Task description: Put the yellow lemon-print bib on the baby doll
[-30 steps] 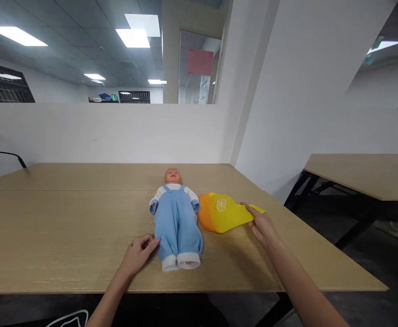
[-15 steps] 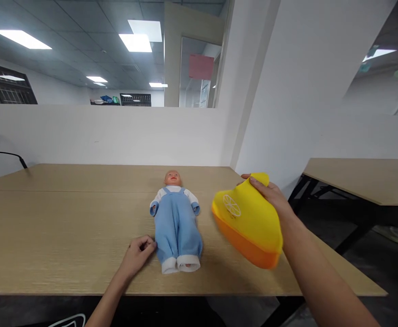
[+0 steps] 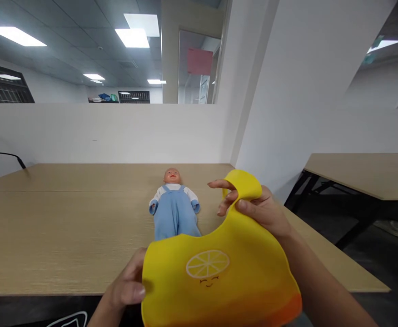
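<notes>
Over the near edge of a wood-grain table [image 3: 66, 227], at six o'clock, hangs a lemon-slice bib [image 3: 240, 268]; a baby doll [image 3: 174, 206] lies at its eleven. The right hand [image 3: 263, 211] pinches the neck strap [image 3: 246, 184] at one, the left hand [image 3: 126, 282] the edge at nine.

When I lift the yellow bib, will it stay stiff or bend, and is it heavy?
The yellow bib is probably floppy, as its strap curves over the right hand. It is likely light for its size, because its edge looks thin.
</notes>
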Available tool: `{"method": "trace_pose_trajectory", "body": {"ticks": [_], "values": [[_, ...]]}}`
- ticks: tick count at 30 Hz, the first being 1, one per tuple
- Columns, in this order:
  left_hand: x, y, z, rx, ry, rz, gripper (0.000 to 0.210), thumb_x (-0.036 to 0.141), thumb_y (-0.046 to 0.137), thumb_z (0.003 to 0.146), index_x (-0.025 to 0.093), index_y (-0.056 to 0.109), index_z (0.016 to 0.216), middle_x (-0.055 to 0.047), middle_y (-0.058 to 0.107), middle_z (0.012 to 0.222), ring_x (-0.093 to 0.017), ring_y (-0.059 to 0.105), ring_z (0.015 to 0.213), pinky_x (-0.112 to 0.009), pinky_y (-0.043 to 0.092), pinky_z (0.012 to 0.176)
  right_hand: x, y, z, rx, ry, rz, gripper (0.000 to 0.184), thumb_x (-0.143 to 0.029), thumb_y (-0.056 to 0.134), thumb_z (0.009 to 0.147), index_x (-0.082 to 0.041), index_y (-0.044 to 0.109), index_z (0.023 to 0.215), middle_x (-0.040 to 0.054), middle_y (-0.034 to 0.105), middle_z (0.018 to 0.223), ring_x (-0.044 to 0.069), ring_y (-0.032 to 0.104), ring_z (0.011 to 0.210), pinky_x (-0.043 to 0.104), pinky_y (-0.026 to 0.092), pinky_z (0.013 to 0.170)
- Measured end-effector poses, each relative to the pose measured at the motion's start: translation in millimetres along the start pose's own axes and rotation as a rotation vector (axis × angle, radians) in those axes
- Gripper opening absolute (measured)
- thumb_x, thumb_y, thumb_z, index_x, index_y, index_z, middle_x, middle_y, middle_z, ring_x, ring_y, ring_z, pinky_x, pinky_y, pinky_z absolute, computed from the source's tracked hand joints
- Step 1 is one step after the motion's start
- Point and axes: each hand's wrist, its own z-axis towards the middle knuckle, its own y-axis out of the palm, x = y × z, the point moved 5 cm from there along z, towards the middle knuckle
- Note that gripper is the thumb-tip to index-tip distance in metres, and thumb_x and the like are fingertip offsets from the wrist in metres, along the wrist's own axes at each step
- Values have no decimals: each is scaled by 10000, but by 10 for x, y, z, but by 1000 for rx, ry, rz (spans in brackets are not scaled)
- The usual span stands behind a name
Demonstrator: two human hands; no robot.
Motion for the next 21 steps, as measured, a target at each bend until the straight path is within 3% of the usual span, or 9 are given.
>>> {"method": "trace_pose_trajectory", "body": {"ticks": [3,6,9,12,16,21], "values": [[179,-50,174,-2,-29,-88,755,837,502,497,176,720,791,-128,705,811,-337,638,823,-426,512,713,16,0,114,-21,-62,-128,129,-324,686,760,-217,707,828,74,631,1165,227,631,995,348,545,801],[389,-115,443,57,-56,-97,649,712,451,716,145,704,906,-115,702,783,-282,652,791,-370,510,697,49,-72,330,-37,-105,-255,180,-356,689,754,-205,721,847,73,573,1255,268,518,1176,386,511,872],[625,-190,743,76,-29,-2,508,544,557,760,120,670,1016,-106,705,841,-254,649,780,-332,502,683,134,-210,631,-23,-119,-360,241,-410,667,761,-202,725,871,59,498,1339,261,506,1186,417,453,945],[831,-335,1100,128,64,181,497,530,559,764,125,660,1034,-87,698,920,-230,632,832,-291,484,704,314,-399,986,10,-135,-497,275,-442,643,767,-184,723,817,69,575,1225,265,453,1232,416,394,987],[872,-606,1702,249,62,586,460,547,532,752,113,683,784,-52,668,724,-185,587,674,-242,409,560,791,-718,1488,45,-145,-740,310,-413,612,784,-145,661,637,90,579,1156,282,424,1241,386,356,1000],[593,-916,2455,217,-72,807,389,478,559,714,143,565,516,-8,533,505,-130,471,490,-244,287,464,1663,-1137,1977,96,4,-941,182,-294,605,746,-124,628,687,138,533,1235,271,479,1146,353,356,981]]}}
